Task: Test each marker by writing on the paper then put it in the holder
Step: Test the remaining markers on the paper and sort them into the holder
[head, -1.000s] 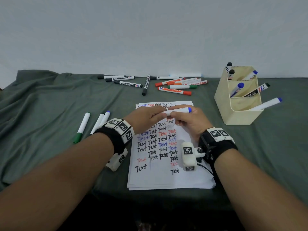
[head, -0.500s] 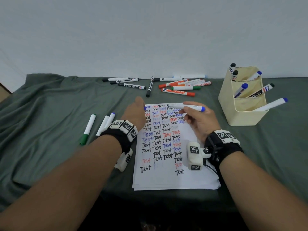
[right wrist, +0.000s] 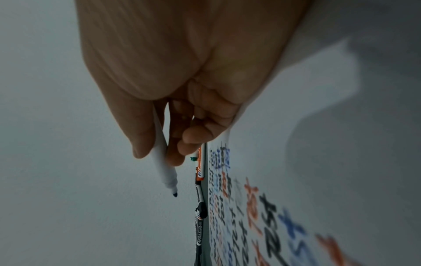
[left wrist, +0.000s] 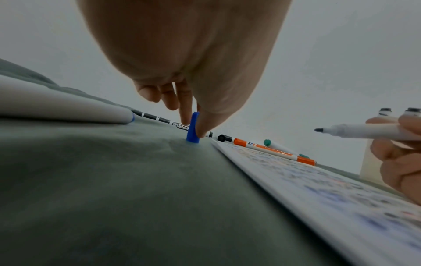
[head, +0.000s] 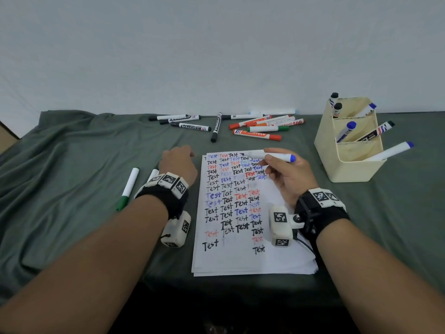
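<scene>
Blue cap (left wrist: 192,128) now stands on end on the green cloth (head: 72,169) just beside the paper's (head: 240,256) far left corner, pinched by the left hand (head: 179,162), which a moment ago met the right over the sheet. The right hand (head: 286,174) grips the uncapped white marker (head: 269,156), its dark tip bare above the top rows of "Test" (blue end pointing toward the holder (head: 346,162)). Loose markers (head: 257,128) line the far edge.

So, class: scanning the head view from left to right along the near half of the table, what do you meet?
Green-capped marker → left hand → paper → right hand holding the blue marker → cream holder.
</scene>
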`<state>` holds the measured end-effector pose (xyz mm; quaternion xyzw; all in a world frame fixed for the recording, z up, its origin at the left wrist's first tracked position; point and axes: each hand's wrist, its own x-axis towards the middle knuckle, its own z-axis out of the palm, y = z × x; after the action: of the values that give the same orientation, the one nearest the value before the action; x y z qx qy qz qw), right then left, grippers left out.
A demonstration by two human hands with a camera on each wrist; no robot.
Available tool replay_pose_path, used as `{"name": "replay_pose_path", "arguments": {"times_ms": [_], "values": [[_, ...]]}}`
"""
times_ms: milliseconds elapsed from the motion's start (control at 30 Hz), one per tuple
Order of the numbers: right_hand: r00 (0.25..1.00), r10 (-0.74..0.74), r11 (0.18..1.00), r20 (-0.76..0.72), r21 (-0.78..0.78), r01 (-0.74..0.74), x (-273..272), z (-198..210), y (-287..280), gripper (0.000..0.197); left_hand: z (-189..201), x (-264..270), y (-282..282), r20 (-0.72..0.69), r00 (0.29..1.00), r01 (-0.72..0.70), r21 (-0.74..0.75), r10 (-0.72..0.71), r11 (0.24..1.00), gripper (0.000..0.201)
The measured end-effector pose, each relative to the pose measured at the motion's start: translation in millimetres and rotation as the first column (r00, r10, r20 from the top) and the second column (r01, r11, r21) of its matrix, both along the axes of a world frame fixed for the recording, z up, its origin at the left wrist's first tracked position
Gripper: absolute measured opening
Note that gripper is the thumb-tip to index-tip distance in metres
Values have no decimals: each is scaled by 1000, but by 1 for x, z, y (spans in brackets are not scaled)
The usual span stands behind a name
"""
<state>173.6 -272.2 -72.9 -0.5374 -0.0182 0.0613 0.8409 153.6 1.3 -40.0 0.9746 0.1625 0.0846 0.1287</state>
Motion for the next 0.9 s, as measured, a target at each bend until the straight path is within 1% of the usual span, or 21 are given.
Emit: {"name": "replay_pose_path", "arguments": {"times_ms": [133,300,433,533,600,667,767,833,900], "values": [[1000,-1,1000,-10,1,2,-1,2,0,15,-4,2,7,8,999,34,27,-34,999,28],[1000,-9,1000,-25,-2,9,-2,4,0,13,-1,-1,2,23,995,93,156,-98,983,46],[998,-31,999,-46,14,32,-2,6,1,11,3,-5,-15,-6,974,225,159,-227,961,56],[997,-57,997,-60,49,60,-3,7,2,8,1,-6,-27,-52,931,366,144,-362,919,65],[995,-74,992,-68,94,80,-2,8,3,6,-1,-7,-34,-127,890,452,121,-438,884,79],[994,-73,984,-84,157,86,-2,9,3,4,-3,-7,-42,-254,831,529,87,-495,844,99],[993,-77,967,-94,233,97,0,9,3,7,-6,-8,-47,-416,757,546,-19,-503,838,124],[990,-100,959,-104,256,124,0,8,2,8,-8,-9,-48,-493,715,549,-41,-495,835,131],[985,-142,960,-103,228,162,-1,8,2,6,-11,-10,-47,-540,685,569,-22,-489,822,133]]}}
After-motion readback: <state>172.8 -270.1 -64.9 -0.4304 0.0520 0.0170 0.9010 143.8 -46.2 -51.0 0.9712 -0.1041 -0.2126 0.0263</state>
